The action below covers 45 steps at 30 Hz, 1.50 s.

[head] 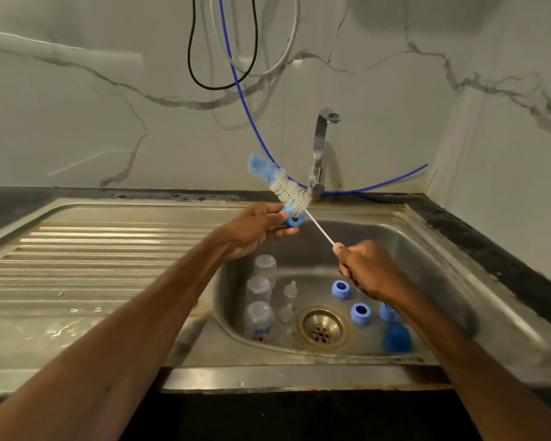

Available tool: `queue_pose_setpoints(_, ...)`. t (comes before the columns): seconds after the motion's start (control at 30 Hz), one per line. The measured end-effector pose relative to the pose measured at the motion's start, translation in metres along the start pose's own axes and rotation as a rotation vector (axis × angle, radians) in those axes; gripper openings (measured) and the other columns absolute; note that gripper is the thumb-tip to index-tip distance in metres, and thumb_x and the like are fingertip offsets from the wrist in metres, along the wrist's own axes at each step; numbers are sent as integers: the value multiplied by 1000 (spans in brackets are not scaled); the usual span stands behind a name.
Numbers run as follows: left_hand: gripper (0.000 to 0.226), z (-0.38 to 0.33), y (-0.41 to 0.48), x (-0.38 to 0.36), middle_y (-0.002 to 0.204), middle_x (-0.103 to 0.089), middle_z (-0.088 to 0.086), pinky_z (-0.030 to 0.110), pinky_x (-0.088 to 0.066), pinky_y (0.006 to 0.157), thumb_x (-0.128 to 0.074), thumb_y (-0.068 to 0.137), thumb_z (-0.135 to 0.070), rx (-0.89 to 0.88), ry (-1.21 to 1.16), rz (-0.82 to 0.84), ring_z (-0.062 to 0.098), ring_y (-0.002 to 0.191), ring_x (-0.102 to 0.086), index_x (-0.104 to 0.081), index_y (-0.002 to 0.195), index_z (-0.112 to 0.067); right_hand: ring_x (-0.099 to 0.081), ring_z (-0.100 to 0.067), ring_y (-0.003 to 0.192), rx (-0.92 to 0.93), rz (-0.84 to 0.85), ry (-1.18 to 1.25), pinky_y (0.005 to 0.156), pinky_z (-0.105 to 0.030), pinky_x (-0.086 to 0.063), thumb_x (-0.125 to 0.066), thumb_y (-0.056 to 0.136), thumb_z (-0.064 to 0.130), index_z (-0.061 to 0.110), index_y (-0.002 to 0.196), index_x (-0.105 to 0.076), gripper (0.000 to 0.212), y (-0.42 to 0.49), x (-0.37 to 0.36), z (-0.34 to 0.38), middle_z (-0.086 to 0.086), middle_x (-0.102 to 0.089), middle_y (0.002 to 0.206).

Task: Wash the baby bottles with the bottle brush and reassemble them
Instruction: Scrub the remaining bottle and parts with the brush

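your forearms reach over the sink [433, 249], both hands working above the basin.
left hand [255, 229] pinches a blue collar ring [295, 221]. right hand [368, 272] is clenched round the bottle brush [288, 190] handle: wire stem runs up-left, white bristles against the ring, blue tip past it, near the tap [320, 148]. down in the basin, three clear bottles [258, 316] sit at left with teats [290, 291] beside them. more blue rings [341, 288] and a blue cap [396, 338] sit right of the drain [322, 326].
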<state>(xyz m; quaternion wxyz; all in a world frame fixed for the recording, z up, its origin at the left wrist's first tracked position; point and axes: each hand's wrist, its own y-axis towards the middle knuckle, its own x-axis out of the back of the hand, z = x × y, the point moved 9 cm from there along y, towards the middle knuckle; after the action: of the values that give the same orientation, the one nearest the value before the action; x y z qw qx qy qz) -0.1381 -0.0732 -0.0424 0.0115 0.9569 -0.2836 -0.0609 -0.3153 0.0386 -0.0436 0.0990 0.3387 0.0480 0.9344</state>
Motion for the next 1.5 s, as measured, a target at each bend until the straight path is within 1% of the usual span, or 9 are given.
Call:
queue_pose_setpoints(0.27, 16, -1, -3, 23, 111, -76, 16, 27, -61, 87, -64, 98, -9, -93, 42, -285, 21, 96, -75, -74, 109, -4, -36, -9, 35, -27, 106, 40, 47, -25, -32, -46, 104, 38, 11, 54, -52, 57, -16, -14, -6, -3, -44, 46)
queue_pose_setpoints(0.43, 29, 6, -5, -20, 114, -74, 21, 24, -60, 86, -65, 97, -9, -62, -2, -100, 29, 105, -74, -68, 121, 8, -39, -3, 31, -32, -68, 23, 50, -23, -30, -46, 105, 36, 16, 48, -52, 60, -1, 2, -2, 6, -44, 33)
queue_pose_setpoints(0.63, 29, -4, -6, 22, 118, -73, 22, 24, -61, 81, -66, 98, -12, -136, -127, -344, 28, 97, -76, -69, 119, 8, -46, -8, 38, -43, 12, -38, 56, -28, -39, -47, 103, 38, 14, 49, -55, 59, -9, -10, -17, 2, -52, 42)
queue_pose_setpoints(0.83, 21, 16, -8, -48, 110, -74, 25, 28, -63, 82, -66, 97, -8, 11, 95, -91, 30, 95, -75, -71, 110, 9, -55, -19, 56, -118, -135, -94, 65, -30, -41, -48, 103, 35, 10, 60, -60, 52, 9, 21, -22, 0, -58, 52)
queue_pose_setpoints(1.0, 33, 36, -16, -79, 108, -76, 17, 28, -61, 87, -69, 96, -31, 187, 135, 32, 22, 98, -75, -74, 112, -3, -63, -31, 71, -74, -218, -159, 74, -38, -51, -48, 103, 39, -1, 78, -68, 51, 13, 37, -35, -14, -67, 72)
queue_pose_setpoints(1.13, 34, 39, -17, -94, 98, -78, 13, 23, -60, 78, -80, 88, -29, 112, 347, 53, 16, 83, -73, -75, 109, -3, -58, -23, 61, -16, -212, -206, 68, -36, -47, -48, 104, 38, 3, 71, -65, 51, 8, 35, -32, -9, -63, 64)
queue_pose_setpoints(1.27, 50, 57, -6, -107, 101, -76, 13, 25, -61, 75, -93, 73, -25, 170, 583, 77, 14, 86, -72, -69, 115, -9, -66, -33, 68, -29, -155, -193, 74, -43, -56, -51, 103, 38, -4, 73, -68, 53, 10, 43, -49, -18, -69, 69)
queue_pose_setpoints(1.4, 39, 79, 13, -138, 83, -74, 3, 27, -58, 71, -88, 76, -45, 177, 830, 212, 11, 73, -65, -78, 98, -14, -68, -33, 74, -1, -137, -231, 76, -40, -52, -51, 104, 35, -3, 73, -70, 53, 11, 59, -57, -18, -71, 73)
queue_pose_setpoints(1.5, 30, 104, 25, -162, 97, -75, -3, 36, -57, 91, -84, 82, -44, 102, 1073, 338, 15, 90, -67, -78, 98, -20, -67, -34, 74, 10, -148, -249, 75, -40, -52, -50, 104, 36, -5, 76, -70, 54, 14, 59, -57, -20, -70, 76)
